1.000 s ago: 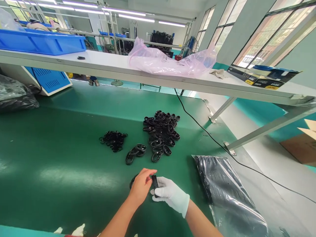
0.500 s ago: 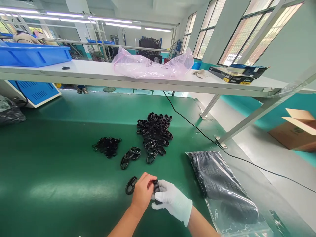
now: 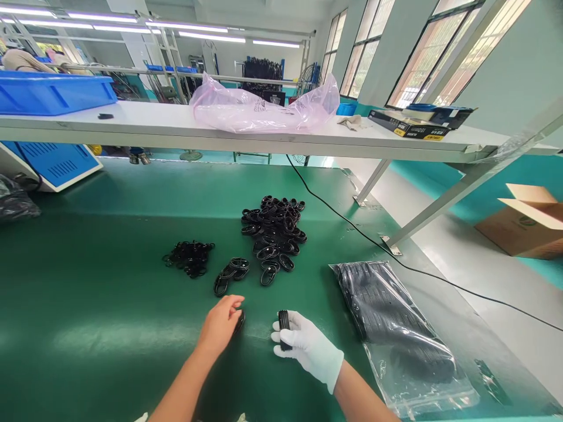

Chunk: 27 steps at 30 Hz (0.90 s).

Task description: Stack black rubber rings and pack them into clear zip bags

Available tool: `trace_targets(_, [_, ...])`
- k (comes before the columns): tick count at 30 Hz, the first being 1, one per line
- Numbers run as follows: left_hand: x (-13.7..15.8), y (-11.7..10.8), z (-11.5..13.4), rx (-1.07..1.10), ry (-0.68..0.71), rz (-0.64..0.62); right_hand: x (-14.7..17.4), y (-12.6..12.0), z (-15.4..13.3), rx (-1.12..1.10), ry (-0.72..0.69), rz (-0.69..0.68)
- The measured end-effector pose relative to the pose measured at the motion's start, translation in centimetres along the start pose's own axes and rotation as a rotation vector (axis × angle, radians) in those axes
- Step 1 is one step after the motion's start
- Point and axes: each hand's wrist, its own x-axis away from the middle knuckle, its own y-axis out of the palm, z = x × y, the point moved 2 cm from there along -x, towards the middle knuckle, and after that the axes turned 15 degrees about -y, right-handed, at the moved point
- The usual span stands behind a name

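My gloved right hand [image 3: 303, 346] grips a small stack of black oval rings [image 3: 284, 330] on edge between thumb and fingers. My bare left hand [image 3: 221, 323] is apart from it, fingers stretched out and apart over a black oval ring piece [image 3: 240, 322] on the green table. The hand partly covers that piece; whether it touches it I cannot tell. Just beyond the left hand lies a small group of black oval rings [image 3: 238, 266]. A larger heap of them [image 3: 275, 225] sits farther back, and a pile of smaller black loops [image 3: 189, 257] lies to the left.
A clear bag of black parts [image 3: 396, 334] lies on the table's right side. A black cable [image 3: 347, 220] crosses the table behind it. Above the back edge runs a white shelf [image 3: 149, 126] holding a blue bin [image 3: 53, 94], pink plastic bag [image 3: 264, 111] and flat boxes [image 3: 417, 123].
My left hand has left the stack and moved left to the lone ring piece, its fingers now apart. The right hand still holds the stack, now turned more toward view.
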Motion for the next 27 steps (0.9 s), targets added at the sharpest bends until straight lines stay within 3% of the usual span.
trace_targets(2, [-0.1,-0.8,-1.5,-0.180,-0.065,0.004,-0.1,-1.2,0.2,0.003,0.006,0.047])
trace_targets(4, [0.0,-0.7,-2.1,-0.370,-0.019,-0.039,-0.4,-2.5,0.6,0.046,0.011,0.094])
trace_targets(9, [-0.1,1.7,-0.8,-0.628,0.045,-0.067,-2.3,-5.1,2.4,0.403,0.061,0.097])
trace_targets(14, [0.3,5.7,2.4,-0.484,0.106,-0.118,-3.7,-6.3,2.8,0.851,0.002,0.195])
trace_targets(17, [0.7,8.2,4.0,-0.559,0.122,-0.125,-3.9,-6.8,2.5,0.961,-0.006,0.247])
trace_targets(21, [0.6,9.1,4.6,-0.604,0.113,-0.151,-3.9,-7.0,2.4,0.869,0.069,0.179])
trace_targets(27, [0.5,8.8,3.6,-0.166,0.062,-0.265,-3.9,-7.3,2.6,0.756,0.074,0.160])
